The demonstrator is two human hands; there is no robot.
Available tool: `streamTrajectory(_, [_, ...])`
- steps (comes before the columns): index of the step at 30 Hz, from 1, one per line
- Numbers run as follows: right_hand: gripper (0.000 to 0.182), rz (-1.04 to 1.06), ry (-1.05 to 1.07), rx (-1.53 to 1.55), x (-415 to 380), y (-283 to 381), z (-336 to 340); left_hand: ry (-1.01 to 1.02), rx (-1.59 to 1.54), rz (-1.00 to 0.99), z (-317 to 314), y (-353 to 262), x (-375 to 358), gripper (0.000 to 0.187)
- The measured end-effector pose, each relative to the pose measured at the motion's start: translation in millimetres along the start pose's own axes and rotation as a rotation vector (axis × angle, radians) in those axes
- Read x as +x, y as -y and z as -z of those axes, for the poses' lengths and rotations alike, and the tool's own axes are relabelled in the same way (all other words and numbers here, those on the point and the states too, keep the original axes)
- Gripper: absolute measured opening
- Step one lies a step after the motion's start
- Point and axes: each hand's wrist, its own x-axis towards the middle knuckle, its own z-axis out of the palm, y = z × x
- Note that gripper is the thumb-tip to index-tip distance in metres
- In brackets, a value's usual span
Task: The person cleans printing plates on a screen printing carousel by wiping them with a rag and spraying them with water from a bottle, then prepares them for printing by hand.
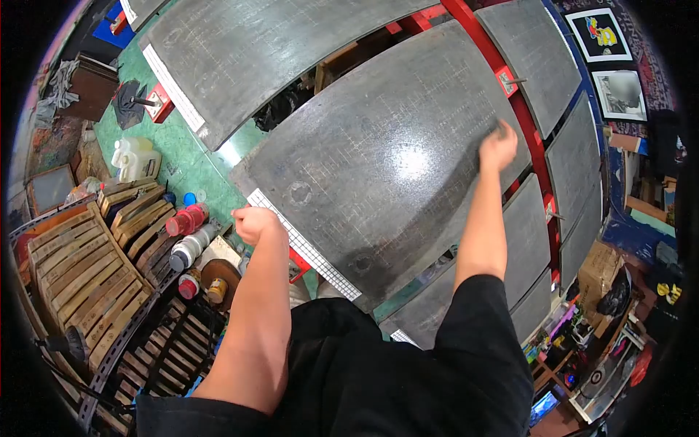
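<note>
A broad grey board [349,138] with a worn, scratched surface lies before me, glare shining at its middle. Along its near left edge runs a white strip with a black grid [306,251]. My left hand [255,224] is closed in a fist beside the upper end of that strip, close to the board's left corner. My right hand [499,151], a little blurred, has its fingers curled in over the board's far right part and casts a long shadow across it. I cannot tell what, if anything, either hand holds.
Similar grey boards [247,44] surround this one, on red metal bars [535,146]. To the left are wooden frames in a rack [87,284], paint bottles [191,218] and white jugs [136,160]. Framed prints [599,35] and a cardboard box [601,273] are at the right.
</note>
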Motion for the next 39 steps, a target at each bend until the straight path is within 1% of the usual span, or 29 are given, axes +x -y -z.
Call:
streamTrajectory(1, [0.031, 0.109, 0.044, -0.001, -6.4, 16.8, -15.7, -0.019, 0.008, 0.004, -1.2, 0.3, 1.1, 0.056])
streamTrajectory(3, [0.030, 0.453, 0.276, 0.201, -47.5, 106.1, -24.5, -0.026, 0.021, -0.001, -4.9, 1.3, 0.1, 0.056])
streamTrajectory(4, [0.031, 0.417, 0.571, 0.371, -83.7, 148.9, -26.9, -0.021, 0.028, 0.020, -4.7, 2.1, 1.9, 0.056])
streamTrajectory(5, [0.036, 0.671, 0.762, 0.447, -130.8, 173.6, -37.2, -0.015, 0.030, 0.038, -5.1, 0.6, 4.3, 0.055])
streamTrajectory(6, [0.041, 0.933, 0.974, 0.683, -169.6, 209.2, -24.1, -0.043, 0.025, 0.061, -9.4, 1.4, 10.0, 0.055])
streamTrajectory(7, [0.042, 1.005, 1.211, 0.877, -208.8, 233.1, -14.1, -0.039, 0.022, 0.051, -26.8, 27.1, 30.5, 0.055])
streamTrajectory(8, [0.042, 0.926, 1.396, 0.941, -231.9, 256.4, 9.9, -0.033, -0.073, -0.208, -55.9, 69.1, 61.6, 0.055])
streamTrajectory(9, [0.041, 0.875, 1.414, 1.096, -239.8, 264.9, 24.7, -0.031, -0.172, -0.460, -77.0, 90.3, 87.1, 0.054])
streamTrajectory(10, [0.039, 0.767, 1.325, 1.127, -235.3, 263.7, 25.7, 0.045, -0.302, -0.268, -85.0, 84.4, 103.7, 0.054])
streamTrajectory(11, [0.038, 0.658, 1.240, 1.154, -227.7, 256.5, 28.8, 0.038, -0.304, -0.262, -70.3, 64.1, 84.6, 0.054])
streamTrajectory(12, [0.036, 0.573, 1.079, 1.114, -199.1, 240.6, 31.1, -0.002, -0.149, -0.115, -36.1, 28.6, 42.5, 0.054])
streamTrajectory(13, [0.031, 0.231, 0.988, 1.061, -169.4, 222.1, 42.4, -0.038, 0.006, 0.034, -10.1, 5.1, 11.2, 0.054])
streamTrajectory(14, [0.031, 0.416, 0.628, 0.685, -133.9, 187.5, 35.6, -0.012, 0.001, 0.015, -2.2, 1.5, 3.2, 0.057])
streamTrajectory(16, [0.028, 0.127, 0.156, 0.658, -58.5, 97.5, 38.3, -0.005, 0.011, 0.034, 3.2, -3.1, -3.4, 0.058])
streamTrajectory(17, [0.027, -0.025, -0.091, 0.533, -29.6, 50.9, 41.8, -0.001, 0.026, 0.040, 4.2, -4.3, -4.3, 0.059])
streamTrajectory(18, [0.028, -0.101, -0.245, 0.530, -1.4, -16.5, 36.7, 0.005, 0.021, 0.045, 3.5, -4.3, -3.6, 0.059])
streamTrajectory(19, [0.030, -0.200, -0.330, 0.172, 18.7, -75.0, 36.4, 0.021, -0.002, 0.044, 2.2, -3.7, -2.6, 0.059])
streamTrajectory(20, [0.030, -0.313, -0.326, 0.035, 28.2, -102.6, 38.6, 0.034, -0.019, 0.042, 2.3, -1.6, -1.7, 0.059])
streamTrajectory(21, [0.032, -0.473, -0.218, -0.078, 27.0, -90.9, 45.0, 0.035, -0.020, 0.047, 2.7, -0.6, -1.5, 0.059])
streamTrajectory(23, [0.032, -0.245, -0.061, -0.354, 24.2, -85.8, 28.7, 0.044, -0.007, 0.016, 2.7, 0.0, -0.8, 0.058])
streamTrajectory(24, [0.031, -0.142, -0.125, -0.323, 18.1, -81.1, 12.4, 0.044, -0.006, 0.012, 0.9, -0.4, -0.3, 0.058])
streamTrajectory(25, [0.032, -0.143, -0.038, -0.276, 12.4, -50.5, 9.4, 0.010, -0.004, 0.023, -0.2, 0.5, 0.4, 0.058])
streamTrajectory(26, [0.033, 0.012, -0.048, -0.209, 4.8, -31.0, -11.0, -0.023, -0.003, 0.032, -1.6, 0.5, 0.6, 0.058])
streamTrajectory(28, [0.033, 0.209, 0.064, 0.089, -25.7, 71.3, -28.6, -0.034, -0.012, 0.021, -3.2, 0.2, 1.3, 0.058])
streamTrajectory(31, [0.046, 0.786, 0.751, 0.646, -96.4, 187.2, -65.6, -0.019, -0.031, 0.041, -2.4, -0.8, 4.3, 0.060])
streamTrajectory(33, [0.052, 0.988, 1.256, 0.876, -148.7, 249.3, -44.9, -0.038, 0.010, 0.045, -6.2, 2.7, 9.9, 0.060])
streamTrajectory(35, [0.055, 0.924, 1.220, 1.026, -164.6, 265.6, -10.4, -0.029, -0.006, 0.001, -7.3, 4.4, 13.1, 0.060])
streamTrajectory(36, [0.056, 0.775, 1.154, 1.109, -155.7, 259.7, -3.4, -0.041, 0.017, 0.023, -7.7, 3.5, 11.8, 0.059])
streamTrajectory(39, [0.046, 0.475, 0.396, 0.818, -81.7, 184.9, 1.7, -0.060, 0.040, 0.056, -8.7, 6.7, 17.9, 0.060])
